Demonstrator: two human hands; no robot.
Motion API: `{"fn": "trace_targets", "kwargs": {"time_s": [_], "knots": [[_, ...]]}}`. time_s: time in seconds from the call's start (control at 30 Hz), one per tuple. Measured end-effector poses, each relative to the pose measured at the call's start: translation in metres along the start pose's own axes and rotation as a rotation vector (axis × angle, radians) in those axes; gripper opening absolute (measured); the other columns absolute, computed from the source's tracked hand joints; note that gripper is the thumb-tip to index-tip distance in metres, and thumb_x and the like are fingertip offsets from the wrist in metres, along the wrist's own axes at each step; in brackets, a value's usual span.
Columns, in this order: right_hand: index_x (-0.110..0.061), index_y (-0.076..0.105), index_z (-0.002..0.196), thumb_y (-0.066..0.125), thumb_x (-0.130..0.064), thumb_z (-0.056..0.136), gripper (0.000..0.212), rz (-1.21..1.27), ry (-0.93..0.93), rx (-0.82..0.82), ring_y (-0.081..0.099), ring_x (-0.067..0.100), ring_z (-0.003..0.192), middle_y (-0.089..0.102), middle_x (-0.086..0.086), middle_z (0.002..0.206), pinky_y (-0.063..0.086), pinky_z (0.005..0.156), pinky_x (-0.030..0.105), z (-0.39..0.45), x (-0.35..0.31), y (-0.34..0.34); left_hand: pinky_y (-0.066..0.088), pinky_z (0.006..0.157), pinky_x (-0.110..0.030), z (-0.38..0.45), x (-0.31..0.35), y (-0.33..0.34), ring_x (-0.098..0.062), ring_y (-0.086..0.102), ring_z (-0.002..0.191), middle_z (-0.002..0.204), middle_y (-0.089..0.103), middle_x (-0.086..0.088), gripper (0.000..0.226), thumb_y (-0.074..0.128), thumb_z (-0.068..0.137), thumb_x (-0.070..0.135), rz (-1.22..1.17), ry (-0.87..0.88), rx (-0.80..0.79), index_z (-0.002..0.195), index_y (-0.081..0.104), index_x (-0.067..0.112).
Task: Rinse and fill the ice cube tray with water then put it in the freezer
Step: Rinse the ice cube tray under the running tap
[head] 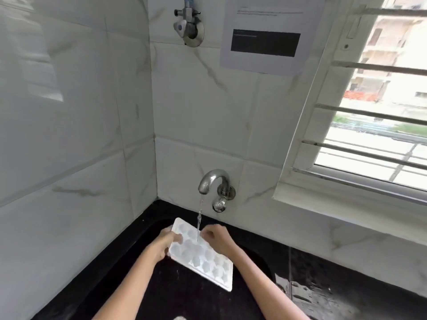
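A white ice cube tray [203, 255] with several round cups is held over the black sink [175, 296], slanting from upper left to lower right. My left hand [165, 245] grips its left edge. My right hand [217, 239] holds its right edge near the far end. A thin stream of water [199, 218] falls from the chrome tap [213, 181] onto the tray's far half, between my two hands.
White marble-look tiles cover the left wall and the back wall. A second valve [188, 26] and a paper notice [265, 38] sit high on the back wall. A barred window [369, 107] is at the right. The black countertop [335, 285] runs to the right of the sink.
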State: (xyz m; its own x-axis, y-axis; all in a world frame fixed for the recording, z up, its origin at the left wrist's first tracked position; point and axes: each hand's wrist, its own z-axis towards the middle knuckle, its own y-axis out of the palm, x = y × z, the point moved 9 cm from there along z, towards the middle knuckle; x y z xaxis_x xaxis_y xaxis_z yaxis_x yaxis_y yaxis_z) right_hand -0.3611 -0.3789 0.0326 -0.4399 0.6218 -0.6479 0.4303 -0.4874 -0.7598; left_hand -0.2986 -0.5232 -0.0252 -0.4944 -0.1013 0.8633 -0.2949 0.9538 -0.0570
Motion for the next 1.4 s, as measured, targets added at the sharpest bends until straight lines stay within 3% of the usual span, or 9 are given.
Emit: {"fn": "trace_targets", "kwargs": {"time_s": [0.2, 0.4, 0.53, 0.67, 0.87, 1.07, 1.23, 1.3, 1.4], "knots": [[-0.005, 0.057, 0.074, 0.033, 0.008, 0.09, 0.032, 0.459, 0.075, 0.004, 0.062, 0.015, 0.052, 0.058, 0.008, 0.064, 0.055, 0.056, 0.025, 0.015, -0.034, 0.001, 0.047, 0.063, -0.026, -0.006, 0.02, 0.024, -0.02, 0.063, 0.086, 0.097, 0.068, -0.007, 0.025, 0.053, 0.088, 0.01, 0.196, 0.035, -0.052, 0.108, 0.064, 0.021], [0.004, 0.056, 0.105, 0.035, 0.001, 0.091, 0.025, -0.242, 0.12, 0.444, 0.06, 0.032, 0.092, 0.063, 0.018, 0.099, 0.039, 0.066, 0.034, 0.015, -0.013, -0.072, 0.049, 0.096, -0.037, 0.008, 0.042, 0.069, -0.026, 0.059, 0.112, 0.122, 0.062, -0.012, 0.04, 0.05, 0.089, 0.004, 0.498, 0.145, -0.057, 0.128, 0.055, 0.009], [-0.001, 0.056, 0.114, 0.035, -0.021, 0.1, 0.031, -0.621, 0.102, 0.394, 0.06, 0.025, 0.098, 0.062, 0.012, 0.108, 0.046, 0.077, 0.029, 0.03, -0.011, -0.071, 0.048, 0.094, -0.035, 0.007, 0.058, 0.074, -0.028, 0.059, 0.114, 0.129, 0.058, -0.012, 0.048, 0.055, 0.089, 0.013, 0.596, 0.193, 0.012, 0.136, 0.048, 0.013], [-0.002, 0.06, 0.104, 0.053, -0.033, 0.092, 0.034, -0.311, 0.23, 0.358, 0.061, 0.025, 0.101, 0.065, 0.011, 0.105, 0.044, 0.075, 0.028, 0.047, 0.001, -0.072, 0.048, 0.095, -0.035, 0.005, 0.064, 0.059, -0.028, 0.059, 0.113, 0.124, 0.06, -0.015, 0.044, 0.058, 0.088, 0.007, 0.524, 0.177, 0.022, 0.131, 0.051, 0.006], [-0.009, 0.05, 0.064, 0.057, -0.024, 0.082, 0.025, 0.091, 0.233, 0.424, 0.052, 0.024, 0.061, 0.05, 0.002, 0.059, 0.032, 0.06, 0.026, 0.054, 0.021, -0.069, 0.05, 0.095, -0.035, 0.001, 0.056, 0.036, -0.026, 0.061, 0.11, 0.116, 0.063, -0.01, 0.041, 0.065, 0.083, 0.007, 0.586, 0.131, 0.03, 0.123, 0.058, 0.005], [-0.01, 0.06, 0.092, 0.051, -0.04, 0.087, 0.032, -0.15, 0.335, 0.108, 0.061, 0.028, 0.089, 0.061, 0.009, 0.092, 0.042, 0.07, 0.029, 0.047, 0.02, -0.072, 0.045, 0.097, -0.032, -0.013, 0.041, 0.033, -0.023, 0.056, 0.119, 0.126, 0.06, -0.011, 0.098, 0.075, 0.072, -0.002, 0.728, 0.163, 0.071, 0.149, 0.019, 0.018], [-0.006, 0.042, 0.135, 0.072, -0.026, 0.078, 0.067, -0.434, 0.107, -0.319, 0.05, 0.028, 0.12, 0.052, 0.01, 0.133, 0.043, 0.099, 0.036, 0.01, -0.017, -0.035, 0.05, 0.089, -0.033, -0.035, 0.044, 0.04, -0.025, 0.058, 0.117, 0.135, 0.053, -0.013, 0.13, 0.079, 0.072, 0.001, 0.78, 0.205, 0.052, 0.148, -0.023, 0.024], [-0.011, 0.037, 0.139, 0.074, -0.023, 0.076, 0.074, -0.372, 0.042, -0.499, 0.048, 0.026, 0.123, 0.048, 0.009, 0.138, 0.039, 0.103, 0.036, -0.011, -0.023, -0.005, 0.05, 0.091, -0.034, -0.044, 0.049, 0.05, -0.027, 0.056, 0.12, 0.14, 0.048, -0.016, 0.135, 0.081, 0.071, 0.006, 0.847, 0.247, 0.019, 0.145, -0.031, 0.024], [-0.01, 0.051, 0.126, 0.074, -0.018, 0.074, 0.058, -0.485, -0.057, -0.443, 0.052, 0.029, 0.116, 0.057, 0.013, 0.126, 0.043, 0.094, 0.038, -0.033, -0.026, 0.015, 0.047, 0.098, -0.034, -0.056, 0.051, 0.07, -0.026, 0.053, 0.122, 0.14, 0.046, -0.015, 0.131, 0.078, 0.076, 0.019, 0.94, 0.299, -0.027, 0.144, -0.033, 0.025]]}}
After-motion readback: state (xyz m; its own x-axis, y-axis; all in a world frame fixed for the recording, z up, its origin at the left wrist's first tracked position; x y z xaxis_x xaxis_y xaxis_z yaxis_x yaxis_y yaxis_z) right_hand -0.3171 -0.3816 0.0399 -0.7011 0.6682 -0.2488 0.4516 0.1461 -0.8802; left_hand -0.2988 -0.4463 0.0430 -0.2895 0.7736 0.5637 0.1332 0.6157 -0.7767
